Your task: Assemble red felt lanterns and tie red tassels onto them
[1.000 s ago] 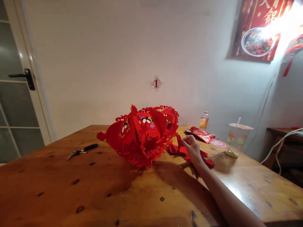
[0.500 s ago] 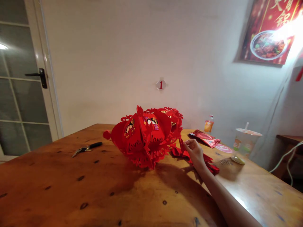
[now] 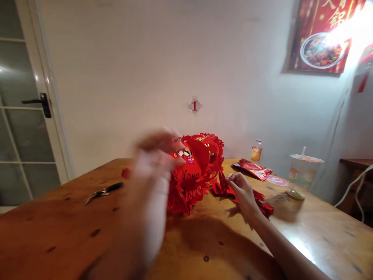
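A red paper lantern (image 3: 194, 169) with cut-out "Love" lettering and printed figures lies on its side on the table. My left hand (image 3: 151, 167) is raised in front of its left half and hides much of it; motion smears the fingers. On the lantern's right, my right hand (image 3: 241, 187) is closed, thumb and fingertips pinching a narrow red paper strip (image 3: 222, 181). Whether that strip is joined to the lantern I cannot tell. Under and behind the right hand lies a pile of folded red paper pieces (image 3: 264, 204).
Black-handled pruning shears (image 3: 106, 190) lie at the left on the wooden table (image 3: 186, 241). At the right are a red packet (image 3: 253, 168), a small orange bottle (image 3: 257, 151), a plastic cup with a straw (image 3: 304, 175) and a heap of small bits (image 3: 281, 197).
My left hand has come into view from below and reached up in front of the lantern. My right hand keeps its pinch in about the same place. The view has shifted slightly.
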### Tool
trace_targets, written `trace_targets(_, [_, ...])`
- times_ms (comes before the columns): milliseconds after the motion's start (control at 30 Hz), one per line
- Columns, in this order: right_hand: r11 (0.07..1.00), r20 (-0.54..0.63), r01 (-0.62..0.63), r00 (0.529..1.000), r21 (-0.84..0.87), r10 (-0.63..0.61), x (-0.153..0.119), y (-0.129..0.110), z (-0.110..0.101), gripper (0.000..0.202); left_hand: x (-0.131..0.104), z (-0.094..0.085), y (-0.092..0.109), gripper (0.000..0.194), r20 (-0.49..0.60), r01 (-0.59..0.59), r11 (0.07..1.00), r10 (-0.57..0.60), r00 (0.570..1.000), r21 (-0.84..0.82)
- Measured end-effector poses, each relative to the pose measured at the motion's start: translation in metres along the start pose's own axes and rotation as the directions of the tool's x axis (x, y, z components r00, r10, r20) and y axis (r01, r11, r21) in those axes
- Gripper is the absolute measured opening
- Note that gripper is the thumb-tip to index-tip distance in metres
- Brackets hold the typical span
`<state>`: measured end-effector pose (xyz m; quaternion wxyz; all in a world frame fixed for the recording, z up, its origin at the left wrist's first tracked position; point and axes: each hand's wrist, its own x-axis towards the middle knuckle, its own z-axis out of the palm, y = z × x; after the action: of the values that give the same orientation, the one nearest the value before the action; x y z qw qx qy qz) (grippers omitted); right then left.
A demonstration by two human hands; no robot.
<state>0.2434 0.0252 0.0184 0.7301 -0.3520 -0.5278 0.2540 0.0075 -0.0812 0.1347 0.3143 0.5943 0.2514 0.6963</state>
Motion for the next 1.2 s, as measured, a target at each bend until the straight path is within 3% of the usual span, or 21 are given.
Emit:
trace_targets(33, [1.000, 0.018, -0.001, 1.000, 0.012, 0.001, -0.003, -0.003, 0.005, 0.031, -0.007, 0.009, -0.019, 0.031, 0.140, 0.048, 0.996, -0.058, 0.988, 0.071])
trace_targets(67, [1.000, 0.040, 0.001, 0.999, 0.017, -0.001, -0.006, -0.006, 0.010, 0.031, -0.015, 0.016, -0.041, 0.034, 0.292, 0.095, 0.979, -0.145, 0.945, 0.181])
trace_targets(100, [1.000, 0.060, 0.007, 0.998, 0.016, -0.008, -0.010, -0.008, 0.015, 0.032, -0.023, 0.022, -0.064, 0.041, 0.446, 0.124, 0.938, -0.267, 0.854, 0.323])
trace_targets(133, [1.000, 0.081, 0.014, 0.997, 0.013, -0.015, -0.014, -0.010, 0.020, 0.032, -0.029, 0.025, -0.086, 0.047, 0.501, 0.130, 0.886, -0.367, 0.784, 0.445])
trace_targets(200, [0.999, 0.100, 0.038, 0.994, 0.013, -0.039, -0.022, -0.012, 0.028, 0.031, -0.037, 0.024, -0.122, 0.063, 0.492, 0.144, 0.795, -0.494, 0.717, 0.590])
trace_targets(300, [0.998, 0.140, 0.058, 0.988, 0.014, -0.059, -0.036, -0.013, 0.035, 0.030, -0.039, 0.015, -0.145, 0.064, 0.478, 0.229, 0.825, -0.500, 0.722, 0.516])
trace_targets(400, [0.998, 0.177, 0.055, 0.983, 0.014, -0.057, -0.046, -0.016, 0.038, 0.027, -0.034, 0.009, -0.143, 0.051, 0.497, 0.321, 0.911, -0.411, 0.764, 0.259])
trace_targets(500, [1.000, 0.216, 0.027, 0.976, 0.011, -0.029, -0.052, -0.019, 0.040, 0.025, -0.027, 0.009, -0.141, 0.041, 0.419, 0.411, 0.908, -0.405, 0.812, 0.083])
trace_targets(600, [0.999, 0.273, -0.001, 0.962, 0.036, -0.009, -0.057, -0.019, 0.043, 0.025, -0.024, 0.009, -0.145, 0.033, 0.387, 0.460, 0.888, -0.424, 0.819, 0.001])
trace_targets(933, [0.974, 0.282, -0.208, 0.943, 0.088, 0.176, -0.056, -0.019, 0.042, 0.025, -0.028, 0.008, -0.150, 0.018, 0.263, 0.384, 0.922, -0.383, 0.886, 0.049])
trace_targets(1067, [0.947, 0.223, -0.279, 0.945, 0.160, 0.240, -0.049, -0.016, 0.042, 0.029, -0.032, 0.009, -0.151, 0.017, 0.243, 0.368, 0.922, -0.386, 0.890, 0.117])
trace_targets(1200, [0.930, 0.260, -0.334, 0.922, 0.155, 0.287, -0.047, -0.016, 0.043, 0.033, -0.035, 0.009, -0.151, 0.015, 0.237, 0.358, 0.915, -0.396, 0.887, 0.188])
